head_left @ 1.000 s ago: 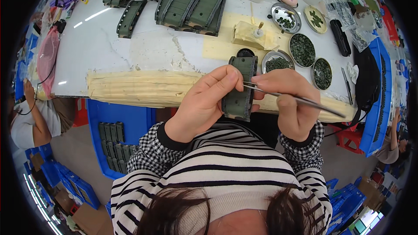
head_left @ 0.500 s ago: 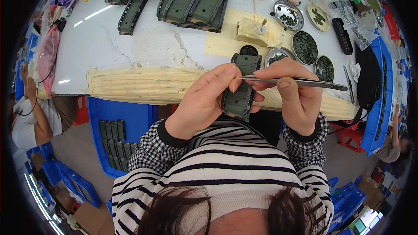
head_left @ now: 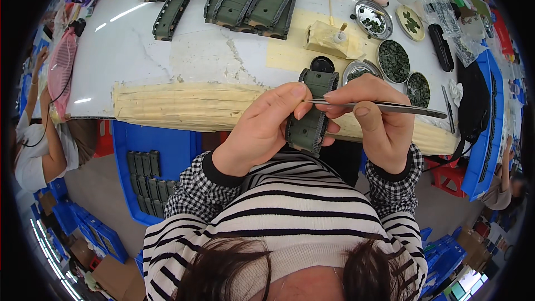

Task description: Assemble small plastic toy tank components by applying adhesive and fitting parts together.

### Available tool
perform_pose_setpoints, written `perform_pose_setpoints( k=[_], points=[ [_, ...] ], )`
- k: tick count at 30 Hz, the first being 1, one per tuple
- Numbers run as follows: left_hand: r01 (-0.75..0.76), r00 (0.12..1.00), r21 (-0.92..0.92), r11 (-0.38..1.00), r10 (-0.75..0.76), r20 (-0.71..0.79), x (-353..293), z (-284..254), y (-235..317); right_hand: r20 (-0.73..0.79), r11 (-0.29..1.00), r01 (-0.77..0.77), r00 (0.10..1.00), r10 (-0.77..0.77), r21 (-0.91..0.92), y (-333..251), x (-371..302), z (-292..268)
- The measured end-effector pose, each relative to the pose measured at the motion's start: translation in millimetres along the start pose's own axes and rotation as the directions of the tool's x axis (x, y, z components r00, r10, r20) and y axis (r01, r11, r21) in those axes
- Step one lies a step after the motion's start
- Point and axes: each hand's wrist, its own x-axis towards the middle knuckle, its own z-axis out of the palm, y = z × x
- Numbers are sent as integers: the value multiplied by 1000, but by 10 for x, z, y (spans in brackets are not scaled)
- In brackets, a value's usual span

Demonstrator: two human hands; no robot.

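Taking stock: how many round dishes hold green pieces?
5: two dishes farthest back, two dishes nearer, and one dish left of those, partly behind the right hand; more may be hidden.

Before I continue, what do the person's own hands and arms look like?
The left hand and right hand wear no gloves; a dark smudge marks the right thumb. Black-and-white gingham oversleeves end in black cuffs; above them is a white knit sweater with black stripes.

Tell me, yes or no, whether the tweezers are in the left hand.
No, the right hand holds the tweezers, whose tips point toward the left hand.
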Motion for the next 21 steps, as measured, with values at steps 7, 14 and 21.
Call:
perform_pose_setpoints(
  k=[7, 14, 21],
  points=[
    [4, 1000, 3, 1000, -4, -11, -6, 2, 4, 47, 994, -67, 996, 71, -83, -55, 2, -32],
    [6, 1000, -40, 999, -5, 27, 0, -22, -18, 17, 997, -27, 999, 29, -66, -22, -12, -4],
    [-10, 999, -39, 999, 12, 35, 3, -26, -35, -1, 992, -43, 999, 43, -118, -29, -34, 14]
  ],
)
